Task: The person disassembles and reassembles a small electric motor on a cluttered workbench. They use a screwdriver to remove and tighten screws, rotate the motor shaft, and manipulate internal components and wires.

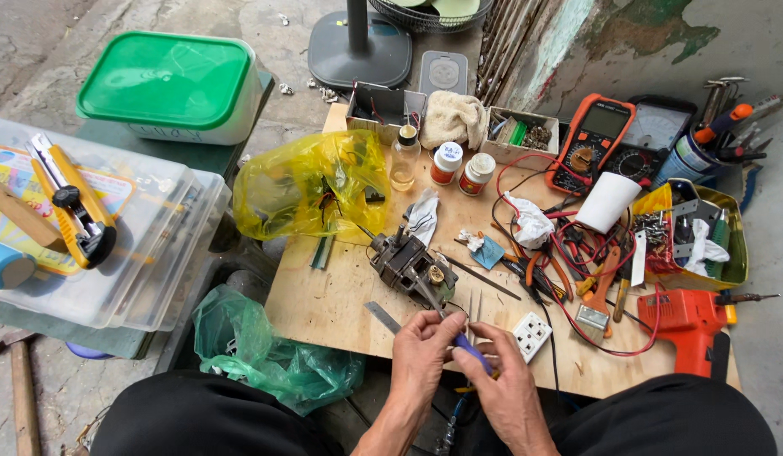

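Both hands at the near edge of the bare plywood counter (324,304), just in front of the small grey-brown electric motor with exposed windings (408,268). Left hand (421,350) and right hand (501,380) are closed together on a slim blue-handled tool (471,348); its thin metal shaft runs up toward the motor. Left fingers (438,325) pinch the shaft end, right fingers (484,355) wrap the handle. Tight grip, no gap showing.

Progress, as I read it: motor is out of any housing, sitting bare on the counter, so strip-down looks done. Whether the tool tip is actually touching the motor, I can't tell. No sign of reassembly; nothing closed up yet.

Relative to the motor: yellow plastic bag (311,190) behind-left, two white-capped red-labelled bottles (460,166) behind, orange multimeter (592,139) behind-right, orange-handled pliers and red leads (568,262) right, white square wall socket (531,333) near-right, orange power drill (691,325) far right, flat steel ruler piece (381,317) near-left
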